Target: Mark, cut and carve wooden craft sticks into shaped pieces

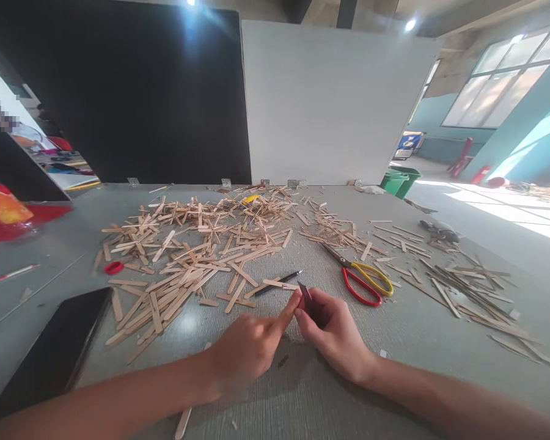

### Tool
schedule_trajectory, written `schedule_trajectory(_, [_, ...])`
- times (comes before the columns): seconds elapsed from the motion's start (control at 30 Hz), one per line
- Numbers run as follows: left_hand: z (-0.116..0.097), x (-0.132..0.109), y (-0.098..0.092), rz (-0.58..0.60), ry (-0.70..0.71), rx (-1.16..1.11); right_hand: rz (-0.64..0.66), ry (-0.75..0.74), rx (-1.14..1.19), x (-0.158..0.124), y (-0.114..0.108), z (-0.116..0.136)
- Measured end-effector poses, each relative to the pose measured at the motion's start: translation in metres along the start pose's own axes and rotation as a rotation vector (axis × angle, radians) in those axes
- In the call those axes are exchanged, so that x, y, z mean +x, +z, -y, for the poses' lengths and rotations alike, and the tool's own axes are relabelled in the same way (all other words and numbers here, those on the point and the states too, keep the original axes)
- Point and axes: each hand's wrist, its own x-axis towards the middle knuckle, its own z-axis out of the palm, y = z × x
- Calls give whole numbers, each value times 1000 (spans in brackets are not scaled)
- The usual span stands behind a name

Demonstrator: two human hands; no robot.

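Pinched between the thumb and fingers of my right hand [332, 330] is a small dark flat piece [305, 294], its exact kind unclear. My left hand [250, 345] meets it from the left, index finger stretched to the piece's edge and the other fingers curled under. Whether the left fingers grip anything is hidden. Just beyond the fingertips lies a wooden craft stick [275, 284] across a black pen [263, 289]. To the right rest scissors [360, 278] with one red and one yellow handle, blades parted slightly.
Loose craft sticks [178, 287] are heaped at centre left, with thin split strips [481, 299] at right. A black phone-like slab [50, 354], a red ring [114, 267] and a bottle [4, 208] are on the left. Black and white panels [339, 104] stand behind; green bins [401, 180] beyond.
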Motion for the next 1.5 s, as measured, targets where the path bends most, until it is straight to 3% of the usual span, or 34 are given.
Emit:
schedule_trajectory(0.53, [-6, 2, -4, 20, 104, 154, 21, -37, -37, -2, -1, 0])
schedule_trajectory(0.83, [-6, 3, -4, -34, 116, 142, 5, -24, -94, -1, 1, 0])
schedule_trajectory(1.07, [-7, 0, -4, -199, -12, 80, -45, 71, -19, 6, -2, 0])
schedule_trajectory(1.17, [-2, -2, 0, -246, -2, 61, -68, 131, 18, 7, -1, -3])
schedule_trajectory(1.3, [4, -3, 4, -243, 27, 19, -70, 144, 14, 8, 1, -5])
schedule_trajectory(1.5, [2, 1, -1, -202, -71, -34, -67, 131, 2, 10, 1, -10])
